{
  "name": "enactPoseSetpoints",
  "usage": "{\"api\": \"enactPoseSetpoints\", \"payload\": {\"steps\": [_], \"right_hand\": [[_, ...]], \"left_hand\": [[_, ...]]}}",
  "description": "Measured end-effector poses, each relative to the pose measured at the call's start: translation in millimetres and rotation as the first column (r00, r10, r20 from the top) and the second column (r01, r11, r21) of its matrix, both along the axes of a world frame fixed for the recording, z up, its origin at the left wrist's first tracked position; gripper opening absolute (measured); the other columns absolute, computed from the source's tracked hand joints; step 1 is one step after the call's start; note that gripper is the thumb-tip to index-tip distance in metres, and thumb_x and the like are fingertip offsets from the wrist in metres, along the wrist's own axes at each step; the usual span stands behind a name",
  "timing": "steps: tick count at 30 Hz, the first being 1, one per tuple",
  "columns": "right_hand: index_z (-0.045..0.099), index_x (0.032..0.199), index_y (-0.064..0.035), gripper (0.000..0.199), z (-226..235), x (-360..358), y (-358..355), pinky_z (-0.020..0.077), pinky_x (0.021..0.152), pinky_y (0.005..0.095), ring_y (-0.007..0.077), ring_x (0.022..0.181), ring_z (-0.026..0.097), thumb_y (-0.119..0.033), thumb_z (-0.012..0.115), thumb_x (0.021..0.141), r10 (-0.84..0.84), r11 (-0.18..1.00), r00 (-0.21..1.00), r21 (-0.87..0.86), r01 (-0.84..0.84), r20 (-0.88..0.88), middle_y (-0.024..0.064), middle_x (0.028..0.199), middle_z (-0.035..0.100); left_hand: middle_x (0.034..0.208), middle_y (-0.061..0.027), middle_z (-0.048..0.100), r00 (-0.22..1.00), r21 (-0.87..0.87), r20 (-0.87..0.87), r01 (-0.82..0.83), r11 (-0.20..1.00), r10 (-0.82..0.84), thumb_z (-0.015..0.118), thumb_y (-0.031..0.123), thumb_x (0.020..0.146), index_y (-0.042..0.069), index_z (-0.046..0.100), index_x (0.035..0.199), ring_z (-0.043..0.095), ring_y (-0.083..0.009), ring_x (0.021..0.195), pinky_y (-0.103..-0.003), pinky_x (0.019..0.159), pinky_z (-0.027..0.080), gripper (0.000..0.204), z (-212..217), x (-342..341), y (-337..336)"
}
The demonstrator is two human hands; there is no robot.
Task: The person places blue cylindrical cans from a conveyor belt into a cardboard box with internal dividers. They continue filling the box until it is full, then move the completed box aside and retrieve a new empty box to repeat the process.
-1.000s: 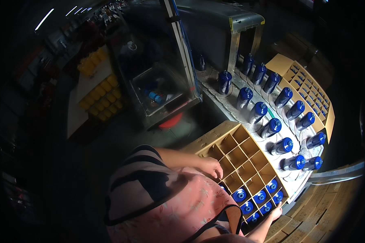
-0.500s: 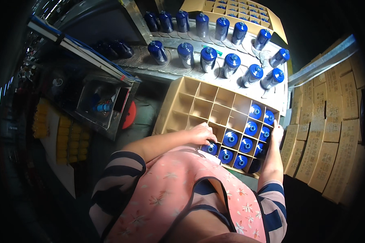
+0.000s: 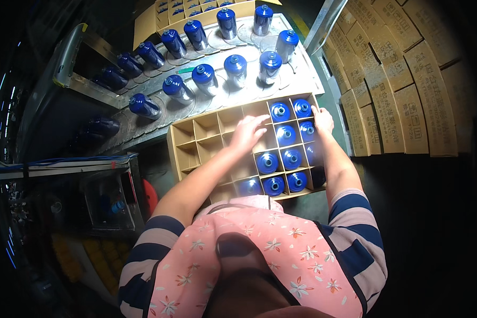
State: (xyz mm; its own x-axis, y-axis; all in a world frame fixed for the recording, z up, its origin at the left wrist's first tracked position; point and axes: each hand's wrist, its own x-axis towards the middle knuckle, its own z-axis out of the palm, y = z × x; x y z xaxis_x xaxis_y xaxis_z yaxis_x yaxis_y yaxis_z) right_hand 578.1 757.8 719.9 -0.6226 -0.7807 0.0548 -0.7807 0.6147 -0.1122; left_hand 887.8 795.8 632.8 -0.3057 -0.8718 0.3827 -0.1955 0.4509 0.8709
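A cardboard box (image 3: 183, 168) with divider walls stands in front of me. Blue bottles (image 3: 268, 162) with domed shoulders and small necks fill cells on its right side and one near the front. My left hand (image 3: 246, 135) is over the middle of the box, fingers stretched toward a far cell, holding nothing. My right hand (image 3: 323, 120) grips the box's right edge near its far corner, beside a bottle (image 3: 302, 108). Beyond the box, two curved rows of upright blue bottles (image 3: 235, 69) stand on a conveyor (image 3: 167, 114).
Stacked cardboard cartons (image 3: 392, 79) line the right side, behind a metal rail (image 3: 323, 24). Another divided box (image 3: 146, 24) with blue bottles lies past the conveyor. At left are a metal frame (image 3: 71, 58), a dark bin (image 3: 108, 201) and a red round object (image 3: 150, 197).
My left hand has moved from a bottle in the near row to farther over the box. The view has shifted to the right; my right hand stays at the box's edge.
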Motion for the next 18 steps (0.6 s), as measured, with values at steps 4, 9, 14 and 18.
{"api": "enactPoseSetpoints", "payload": {"steps": [4,9,14,18], "right_hand": [[0.063,0.12,-0.0186,0.042,3,10,7,0.0461,0.095,0.0408,0.0303,0.112,0.059,-0.048,0.053,0.091,0.1,0.991,0.992,-0.097,-0.092,0.081,0.009,0.122,0.063],[0.049,0.138,-0.0272,0.045,-2,5,24,0.0422,0.104,0.0374,0.0249,0.127,0.049,-0.035,0.053,0.094,0.503,0.837,0.845,-0.142,-0.529,-0.181,0.0015,0.144,0.046],[0.056,0.131,-0.0278,0.041,3,-18,16,0.0408,0.106,0.0389,0.0261,0.129,0.046,-0.036,0.056,0.091,0.437,0.899,0.9,-0.048,-0.436,0.0,0.0033,0.145,0.044],[0.055,0.132,-0.0304,0.044,7,-38,17,0.0399,0.106,0.0383,0.0285,0.129,0.046,-0.036,0.058,0.088,0.502,0.862,0.864,-0.087,-0.499,0.028,0.0083,0.145,0.044]], "left_hand": [[0.103,-0.015,0.064,0.972,-0.139,0.233,0.051,0.989,-0.017,0.069,0.017,0.081,0.016,0.059,0.127,0.059,-0.032,0.1,-0.041,0.09,0.048,0.047,13,-42,-62],[0.107,-0.0129,0.067,0.939,-0.133,0.295,0.226,0.965,-0.179,0.073,0.018,0.078,0.015,0.061,0.125,0.062,-0.0297,0.1,-0.039,0.091,0.048,0.049,-7,-79,-83],[0.114,-0.0071,0.068,0.969,-0.151,0.248,0.028,0.988,0.01,0.076,0.022,0.075,0.024,0.064,0.12,0.058,-0.0236,0.113,-0.039,0.101,0.039,0.047,-25,-113,-76],[0.124,-0.0031,0.065,0.954,0.036,0.295,0.052,0.998,-0.06,0.075,0.024,0.078,0.027,0.067,0.115,0.056,-0.0208,0.118,-0.038,0.103,0.036,0.038,2,-127,-81]]}}
